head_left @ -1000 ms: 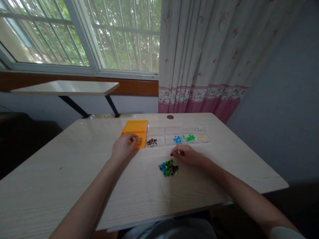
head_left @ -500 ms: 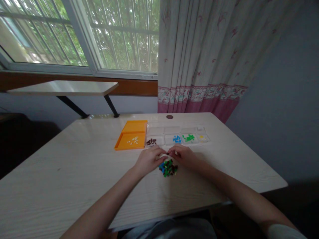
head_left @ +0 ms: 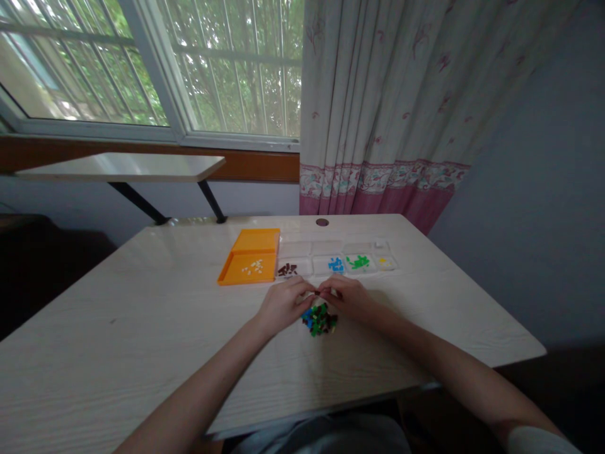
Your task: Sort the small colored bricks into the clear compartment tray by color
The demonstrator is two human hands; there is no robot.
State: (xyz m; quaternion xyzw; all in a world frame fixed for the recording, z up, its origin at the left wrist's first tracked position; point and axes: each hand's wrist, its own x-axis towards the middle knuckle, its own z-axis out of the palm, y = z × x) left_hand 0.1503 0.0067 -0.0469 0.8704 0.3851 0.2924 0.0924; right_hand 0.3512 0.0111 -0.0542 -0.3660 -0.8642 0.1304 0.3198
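Note:
My left hand (head_left: 285, 302) and my right hand (head_left: 348, 296) meet fingertip to fingertip over the table. Pinched between them is a small dark brown piece (head_left: 317, 292), probably a toy brick, mostly covered by the fingers. Just below the hands lies a mixed pile of small bricks (head_left: 320, 320) in green, brown, blue and a pale colour. Beyond the hands, brown pieces (head_left: 287, 270), blue pieces (head_left: 336, 264), green pieces (head_left: 358, 261) and a few yellow pieces (head_left: 382, 260) sit in separate clear boxes.
An open orange case (head_left: 227, 275) holds small white pieces (head_left: 253, 267), left of the clear boxes. The pale wooden table (head_left: 155, 328) has a round cable hole (head_left: 322, 222) at its back edge. A raised shelf (head_left: 123, 165) stands at the back left, beside the window.
Almost nothing differs. The fingertips have closed in slightly around the brown piece, so less of it shows; the pile and boxes stay put.

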